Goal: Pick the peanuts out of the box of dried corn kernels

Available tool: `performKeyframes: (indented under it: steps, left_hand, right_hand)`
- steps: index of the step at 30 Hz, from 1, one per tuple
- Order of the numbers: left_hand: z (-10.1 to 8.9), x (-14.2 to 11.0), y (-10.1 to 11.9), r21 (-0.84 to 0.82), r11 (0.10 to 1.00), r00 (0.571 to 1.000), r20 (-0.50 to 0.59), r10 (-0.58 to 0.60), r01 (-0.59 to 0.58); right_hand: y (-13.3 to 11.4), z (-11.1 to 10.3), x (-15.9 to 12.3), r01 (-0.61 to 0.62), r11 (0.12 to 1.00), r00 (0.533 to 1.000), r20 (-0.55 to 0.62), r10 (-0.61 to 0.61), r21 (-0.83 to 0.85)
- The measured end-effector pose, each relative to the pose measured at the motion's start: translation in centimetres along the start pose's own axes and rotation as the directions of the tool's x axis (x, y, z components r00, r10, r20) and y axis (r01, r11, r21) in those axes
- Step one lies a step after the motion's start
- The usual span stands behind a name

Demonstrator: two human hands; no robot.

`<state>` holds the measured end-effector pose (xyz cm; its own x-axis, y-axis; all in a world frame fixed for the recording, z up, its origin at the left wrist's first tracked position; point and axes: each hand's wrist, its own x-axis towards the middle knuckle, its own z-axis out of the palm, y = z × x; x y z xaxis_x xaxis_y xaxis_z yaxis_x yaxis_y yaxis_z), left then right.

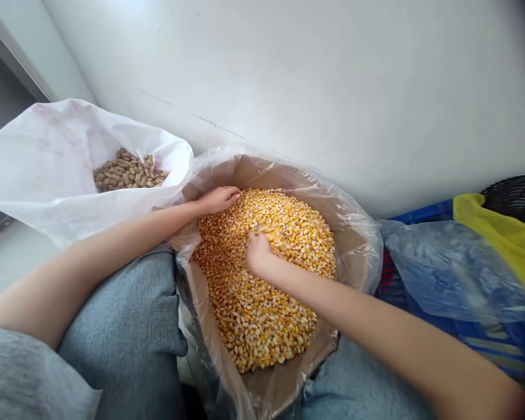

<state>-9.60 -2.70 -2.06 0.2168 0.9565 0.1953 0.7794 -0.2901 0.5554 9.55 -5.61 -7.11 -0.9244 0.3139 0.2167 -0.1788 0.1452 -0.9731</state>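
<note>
A brown box lined with clear plastic [354, 233] stands between my knees, heaped with yellow corn kernels [262, 315]. My left hand [219, 199] rests at the far left edge of the heap, fingers curled together against the kernels and the liner. My right hand [258, 252] is pushed into the middle of the pile. Its fingers are buried in the corn, so their shape is hidden.
A white sack [48, 169] holding peanuts in the shell [126, 172] stands to the left. A white wall rises behind. On the right lie a clear plastic bag [441, 268], a yellow bag [507, 239], a blue crate [424, 213] and a black basket [514, 192].
</note>
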Motion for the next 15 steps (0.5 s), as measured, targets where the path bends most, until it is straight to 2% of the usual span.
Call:
performKeyframes:
  steps: [1, 2, 3, 4, 5, 7, 8, 9, 10, 11, 12, 13, 14, 15]
  left_hand:
    - [0.1, 0.1, -0.1, 0.001, 1.0, 1.0, 0.0, 0.002, -0.002]
    - [0.1, 0.1, -0.2, 0.003, 1.0, 1.0, 0.001, 0.003, -0.003]
    - [0.2, 0.2, -0.3, 0.005, 1.0, 1.0, 0.005, 0.003, -0.003]
    - [0.2, 0.2, -0.3, 0.007, 1.0, 1.0, 0.009, 0.003, -0.003]
    - [0.3, 0.3, -0.4, 0.009, 1.0, 1.0, 0.013, 0.002, -0.002]
    - [0.3, 0.4, -0.4, 0.007, 1.0, 1.0, 0.016, 0.001, -0.001]
    - [0.3, 0.4, -0.4, 0.004, 1.0, 1.0, 0.017, 0.005, -0.005]
    - [0.3, 0.5, -0.3, 0.0, 1.0, 1.0, 0.016, 0.009, -0.009]
    - [0.3, 0.5, -0.3, -0.006, 1.0, 1.0, 0.014, 0.013, -0.012]
    - [0.3, 0.6, -0.2, -0.012, 1.0, 1.0, 0.013, 0.015, -0.014]
    - [0.3, 0.7, -0.1, -0.019, 1.0, 1.0, 0.009, 0.011, -0.011]
    - [0.3, 0.7, 0.0, -0.026, 1.0, 1.0, 0.003, 0.003, -0.002]
    - [0.3, 0.8, 0.0, -0.033, 0.999, 1.0, -0.005, -0.01, 0.01]
    - [0.3, 0.9, 0.1, -0.039, 0.999, 1.0, -0.014, -0.024, 0.023]
  right_hand:
    - [-2.1, -1.5, -0.2, -0.118, 0.98, 0.992, -0.06, 0.11, -0.162]
    - [-4.5, -2.9, -0.2, -0.38, 0.681, 0.917, -0.159, 0.366, -0.626]
    - [-7.1, -4.1, -0.1, -0.411, 0.267, 0.818, -0.223, 0.531, -0.872]
    - [-9.6, -5.1, 0.1, -0.318, -0.017, 0.734, -0.257, 0.628, -0.948]
    - [-11.8, -5.9, 0.2, -0.249, -0.181, 0.651, -0.303, 0.696, -0.951]
    - [-15.4, -7.2, 0.1, -0.218, -0.295, 0.528, -0.367, 0.766, -0.93]
    - [-16.5, -7.7, -0.2, -0.231, -0.343, 0.49, -0.413, 0.768, -0.911]
    - [-17.2, -7.9, -0.6, -0.245, -0.386, 0.481, -0.458, 0.747, -0.889]
    - [-17.6, -7.8, -1.2, -0.251, -0.429, 0.506, -0.495, 0.706, -0.868]
    - [-17.6, -7.4, -1.7, -0.248, -0.452, 0.564, -0.507, 0.652, -0.857]
    - [-17.3, -6.6, -2.1, -0.233, -0.442, 0.641, -0.479, 0.6, -0.866]
    - [-16.7, -5.4, -2.3, -0.197, -0.393, 0.729, -0.402, 0.554, -0.898]
    - [-15.9, -3.9, -2.3, -0.139, -0.301, 0.805, -0.284, 0.521, -0.944]
    - [-14.8, -2.2, -2.1, -0.057, -0.174, 0.849, -0.139, 0.51, -0.983]
